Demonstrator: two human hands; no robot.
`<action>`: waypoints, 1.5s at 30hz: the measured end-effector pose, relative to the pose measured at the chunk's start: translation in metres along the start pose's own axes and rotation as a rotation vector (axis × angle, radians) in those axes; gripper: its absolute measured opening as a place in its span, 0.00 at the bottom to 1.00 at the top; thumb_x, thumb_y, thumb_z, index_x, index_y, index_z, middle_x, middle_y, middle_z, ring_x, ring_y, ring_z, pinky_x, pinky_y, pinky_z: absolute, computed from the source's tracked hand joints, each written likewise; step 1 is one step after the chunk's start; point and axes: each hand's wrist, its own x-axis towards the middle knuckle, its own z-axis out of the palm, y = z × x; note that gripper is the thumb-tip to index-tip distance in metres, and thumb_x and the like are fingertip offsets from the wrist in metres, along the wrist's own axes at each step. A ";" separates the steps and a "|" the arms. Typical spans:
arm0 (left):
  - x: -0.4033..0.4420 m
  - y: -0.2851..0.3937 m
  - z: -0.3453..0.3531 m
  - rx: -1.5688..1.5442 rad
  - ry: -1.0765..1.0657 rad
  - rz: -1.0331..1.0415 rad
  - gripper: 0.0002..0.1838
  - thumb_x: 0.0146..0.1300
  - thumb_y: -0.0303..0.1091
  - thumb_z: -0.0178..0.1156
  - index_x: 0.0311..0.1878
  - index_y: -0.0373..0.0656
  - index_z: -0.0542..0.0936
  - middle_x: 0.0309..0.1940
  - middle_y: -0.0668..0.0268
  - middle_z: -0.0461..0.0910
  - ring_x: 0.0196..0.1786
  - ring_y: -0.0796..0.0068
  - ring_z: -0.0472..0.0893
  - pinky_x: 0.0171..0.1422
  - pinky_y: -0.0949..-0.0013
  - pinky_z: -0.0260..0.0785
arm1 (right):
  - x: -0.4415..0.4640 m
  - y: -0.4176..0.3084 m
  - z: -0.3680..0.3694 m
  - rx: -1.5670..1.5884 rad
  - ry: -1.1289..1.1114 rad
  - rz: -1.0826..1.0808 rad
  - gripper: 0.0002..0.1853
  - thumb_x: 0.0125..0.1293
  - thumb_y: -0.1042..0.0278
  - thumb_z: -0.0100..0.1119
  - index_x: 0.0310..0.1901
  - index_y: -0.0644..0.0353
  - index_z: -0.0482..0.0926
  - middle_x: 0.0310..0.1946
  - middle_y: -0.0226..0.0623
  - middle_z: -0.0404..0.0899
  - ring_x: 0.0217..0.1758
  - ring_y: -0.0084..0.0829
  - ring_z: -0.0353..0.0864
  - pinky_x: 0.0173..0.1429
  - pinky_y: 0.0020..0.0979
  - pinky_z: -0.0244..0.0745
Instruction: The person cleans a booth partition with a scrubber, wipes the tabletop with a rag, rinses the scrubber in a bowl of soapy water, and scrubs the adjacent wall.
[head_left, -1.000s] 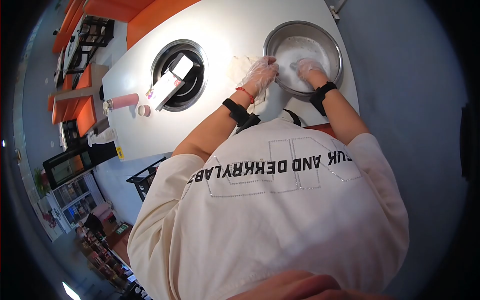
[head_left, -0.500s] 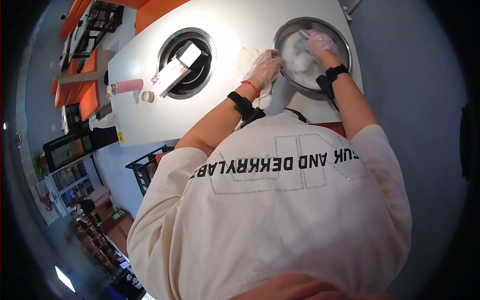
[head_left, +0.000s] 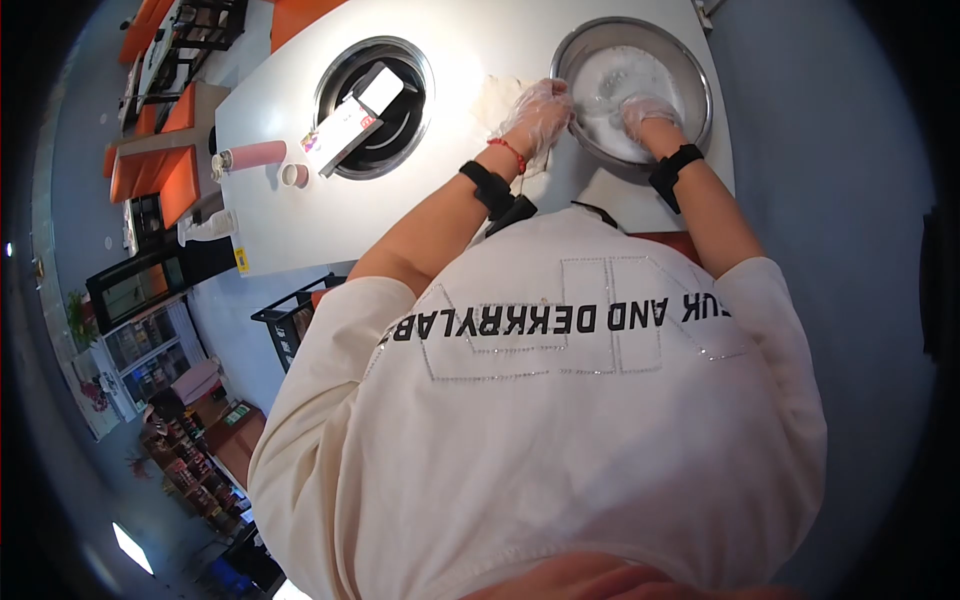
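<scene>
Left hand: the left hand [head_left: 542, 112], in a clear plastic glove, has its fingers bent and closed on the near-left rim of the steel bowl [head_left: 692, 78].
Right hand: the right hand [head_left: 650, 116], gloved likewise, is down inside that bowl, its fingertips sunk in white suds [head_left: 645, 72]; whether it grips something there I cannot tell.
Steel bowl: on the far right part of the white counter [head_left: 460, 55], near its edge, foam covering much of its inside.
Cloth: a pale cloth [head_left: 500, 97] lies on the counter, partly under the left hand and forearm.
Wrists: a black band [head_left: 677, 175] on the right; a red bracelet [head_left: 509, 152] and a black strap on the left.
Second vessel: a dark-bottomed metal basin [head_left: 412, 132], left of the cloth, with a white printed box [head_left: 345, 130] lying tilted across it.
Left end: a pink tumbler [head_left: 257, 156] on its side in view, a small pink cup [head_left: 294, 176] just beside it, and a whitish bottle [head_left: 208, 228] at the edge.
</scene>
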 end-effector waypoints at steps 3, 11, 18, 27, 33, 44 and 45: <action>-0.002 -0.002 0.003 0.037 -0.041 0.068 0.25 0.67 0.34 0.52 0.64 0.28 0.68 0.50 0.54 0.79 0.46 0.68 0.83 0.51 0.70 0.74 | 0.008 0.003 0.023 0.016 -0.050 -0.104 0.18 0.62 0.62 0.54 0.52 0.55 0.83 0.50 0.49 0.82 0.52 0.50 0.82 0.57 0.43 0.76; 0.007 0.006 0.008 0.118 -0.168 0.186 0.35 0.69 0.47 0.51 0.70 0.29 0.60 0.56 0.52 0.76 0.57 0.64 0.78 0.57 0.65 0.72 | -0.002 0.026 0.009 1.231 0.121 -0.152 0.26 0.59 0.69 0.60 0.61 0.63 0.75 0.47 0.32 0.80 0.47 0.24 0.77 0.55 0.26 0.71; -0.006 0.069 0.017 -0.541 -0.403 0.021 0.38 0.67 0.60 0.54 0.68 0.39 0.64 0.64 0.53 0.69 0.64 0.57 0.73 0.63 0.57 0.70 | -0.044 0.016 -0.038 1.529 0.234 -0.356 0.26 0.63 0.65 0.61 0.62 0.65 0.73 0.52 0.36 0.78 0.52 0.27 0.77 0.58 0.27 0.71; 0.044 0.061 0.044 -0.501 -0.318 0.442 0.20 0.60 0.37 0.66 0.53 0.40 0.74 0.45 0.53 0.81 0.46 0.53 0.82 0.54 0.55 0.75 | -0.034 -0.001 -0.026 0.540 1.133 -0.345 0.23 0.63 0.70 0.57 0.61 0.58 0.73 0.56 0.47 0.75 0.57 0.45 0.77 0.64 0.38 0.71; 0.111 0.004 0.068 0.338 -0.215 0.878 0.12 0.56 0.25 0.61 0.45 0.37 0.79 0.42 0.51 0.81 0.39 0.55 0.83 0.45 0.62 0.76 | -0.035 0.005 -0.030 0.855 1.035 -0.317 0.26 0.59 0.79 0.53 0.61 0.52 0.75 0.54 0.49 0.78 0.57 0.50 0.77 0.62 0.38 0.72; 0.052 0.048 0.044 -0.716 -0.404 0.028 0.12 0.56 0.33 0.65 0.40 0.40 0.74 0.33 0.57 0.77 0.37 0.60 0.77 0.38 0.58 0.71 | 0.004 0.002 0.005 0.911 1.206 -0.315 0.33 0.60 0.75 0.57 0.69 0.48 0.66 0.53 0.47 0.80 0.50 0.43 0.82 0.54 0.41 0.76; 0.054 0.056 0.045 -0.837 -0.469 -0.047 0.15 0.60 0.39 0.61 0.45 0.41 0.73 0.38 0.57 0.77 0.42 0.60 0.77 0.44 0.55 0.70 | 0.011 0.002 0.013 0.947 1.186 -0.228 0.34 0.61 0.73 0.57 0.71 0.46 0.63 0.53 0.47 0.80 0.50 0.41 0.82 0.53 0.41 0.76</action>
